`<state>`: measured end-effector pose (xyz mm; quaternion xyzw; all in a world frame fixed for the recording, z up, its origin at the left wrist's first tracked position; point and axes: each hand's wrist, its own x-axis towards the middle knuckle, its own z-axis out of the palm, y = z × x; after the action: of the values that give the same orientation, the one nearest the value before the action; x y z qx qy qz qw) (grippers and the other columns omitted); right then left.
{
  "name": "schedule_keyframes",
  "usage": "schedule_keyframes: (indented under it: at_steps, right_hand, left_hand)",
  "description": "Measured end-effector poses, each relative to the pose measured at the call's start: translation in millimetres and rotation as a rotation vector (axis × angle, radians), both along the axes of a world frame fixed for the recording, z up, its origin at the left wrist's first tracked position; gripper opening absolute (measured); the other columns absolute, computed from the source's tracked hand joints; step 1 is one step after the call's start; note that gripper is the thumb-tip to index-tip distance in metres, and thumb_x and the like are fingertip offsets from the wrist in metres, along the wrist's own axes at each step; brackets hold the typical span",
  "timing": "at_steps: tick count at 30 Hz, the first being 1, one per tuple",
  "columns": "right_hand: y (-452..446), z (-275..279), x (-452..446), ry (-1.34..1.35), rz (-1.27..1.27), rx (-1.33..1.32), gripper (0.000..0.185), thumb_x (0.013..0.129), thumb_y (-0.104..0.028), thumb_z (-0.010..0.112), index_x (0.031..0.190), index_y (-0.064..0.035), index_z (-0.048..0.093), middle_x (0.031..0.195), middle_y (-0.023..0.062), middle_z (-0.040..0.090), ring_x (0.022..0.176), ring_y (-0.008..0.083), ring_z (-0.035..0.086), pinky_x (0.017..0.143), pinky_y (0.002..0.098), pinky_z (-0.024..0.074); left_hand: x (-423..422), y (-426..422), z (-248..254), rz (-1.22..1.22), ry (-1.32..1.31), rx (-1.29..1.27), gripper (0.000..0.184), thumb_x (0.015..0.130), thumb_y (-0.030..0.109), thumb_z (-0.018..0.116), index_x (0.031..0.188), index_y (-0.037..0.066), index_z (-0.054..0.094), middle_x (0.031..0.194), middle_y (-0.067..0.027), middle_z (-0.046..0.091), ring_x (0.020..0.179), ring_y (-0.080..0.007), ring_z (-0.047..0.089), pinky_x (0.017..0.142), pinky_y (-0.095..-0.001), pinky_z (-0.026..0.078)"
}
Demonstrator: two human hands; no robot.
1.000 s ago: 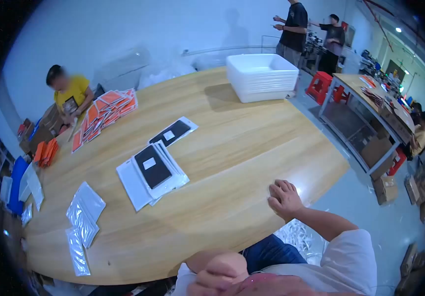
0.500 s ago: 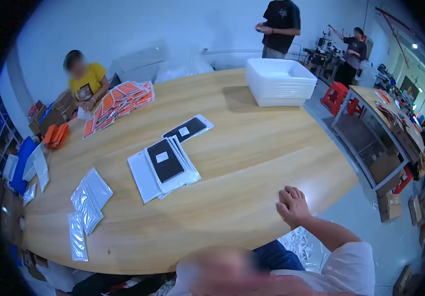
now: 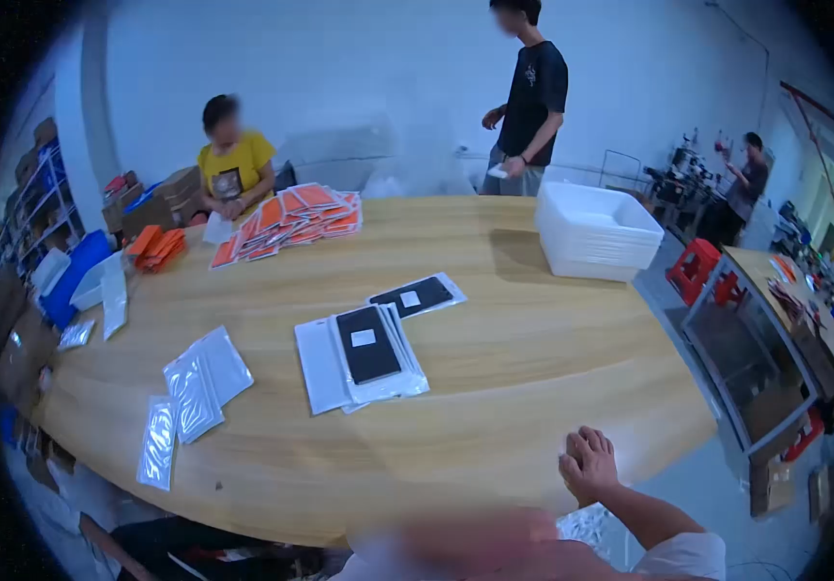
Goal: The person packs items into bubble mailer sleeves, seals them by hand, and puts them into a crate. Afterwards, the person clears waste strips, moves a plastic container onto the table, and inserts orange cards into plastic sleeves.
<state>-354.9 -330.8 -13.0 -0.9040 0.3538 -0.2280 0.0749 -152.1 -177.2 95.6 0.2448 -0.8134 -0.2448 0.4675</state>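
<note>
My right hand (image 3: 588,465) rests on the wooden table (image 3: 514,387) near its front right edge. Its fingers are loosely bent and slightly apart, with no object visible in them. At the bottom centre a smeared skin-coloured shape hides detail; whether it is my left hand I cannot make out. Left of my right hand lies a stack of clear-sleeved flat packs, topped by a black rectangular piece with a white label (image 3: 370,346). Just behind it is a similar black pack (image 3: 415,296). Clear plastic packs (image 3: 206,382) lie farther left.
Orange-and-white packs (image 3: 291,223) are heaped before a seated person in yellow (image 3: 233,160). A stack of white tubs (image 3: 599,232) stands at the back right, near a standing person in black (image 3: 533,97). Red stools (image 3: 696,266) and another table (image 3: 760,310) are to the right.
The view has tilted up, so the table sits lower in it. The standing person has turned, with one arm lowered. My right hand stays resting on the table.
</note>
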Motion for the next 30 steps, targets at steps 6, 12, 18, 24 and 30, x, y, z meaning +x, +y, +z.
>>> schedule_keyframes:
  at_steps: [6,12,18,24,30]
  right_hand:
    - [1,3,2,0.017,-0.001,0.009,0.044,0.079,-0.032,0.057,0.112,-0.0037,0.056,0.117,0.0187,0.052,0.109,0.0363,0.048,0.095,0.0468,0.0360]
    - [-6,-7,-2,-0.001,0.026,-0.034,0.042,0.078,-0.030,0.057,0.111,-0.0029,0.056,0.116,0.0203,0.052,0.108,0.0377,0.048,0.094,0.0479,0.0360]
    - [-8,-11,-5,0.024,0.028,-0.045,0.042,0.078,-0.029,0.057,0.112,-0.0027,0.055,0.117,0.0216,0.052,0.108,0.0383,0.048,0.094,0.0478,0.0360]
    - [-6,-9,-3,0.007,0.032,-0.027,0.042,0.078,-0.029,0.058,0.112,-0.0030,0.056,0.119,0.0221,0.052,0.109,0.0383,0.048,0.094,0.0476,0.0362]
    - [-12,-19,-7,0.020,0.036,-0.022,0.043,0.079,-0.030,0.058,0.113,-0.0034,0.056,0.120,0.0216,0.052,0.108,0.0375,0.049,0.094,0.0473,0.0363]
  left_hand:
    - [-45,-28,24,0.129,0.190,0.574,0.032,0.095,0.020,0.045,0.119,0.000,0.051,0.116,-0.0151,0.055,0.107,-0.0340,0.051,0.088,-0.0406,0.043]
    - [-43,-5,35,0.181,0.431,1.146,0.033,0.092,0.021,0.052,0.117,-0.001,0.050,0.105,-0.0156,0.057,0.094,-0.0311,0.056,0.077,-0.0368,0.048]
    - [-31,21,50,0.154,0.646,1.718,0.037,0.089,0.022,0.059,0.114,-0.002,0.050,0.094,-0.0161,0.060,0.081,-0.0281,0.062,0.066,-0.0329,0.052]
    - [-18,28,58,0.114,0.676,1.681,0.037,0.088,0.021,0.061,0.113,-0.003,0.050,0.092,-0.0165,0.061,0.078,-0.0272,0.064,0.064,-0.0318,0.054]
    - [-9,28,61,0.084,0.695,1.478,0.036,0.088,0.020,0.062,0.112,-0.004,0.051,0.092,-0.0169,0.062,0.077,-0.0267,0.065,0.063,-0.0312,0.055]
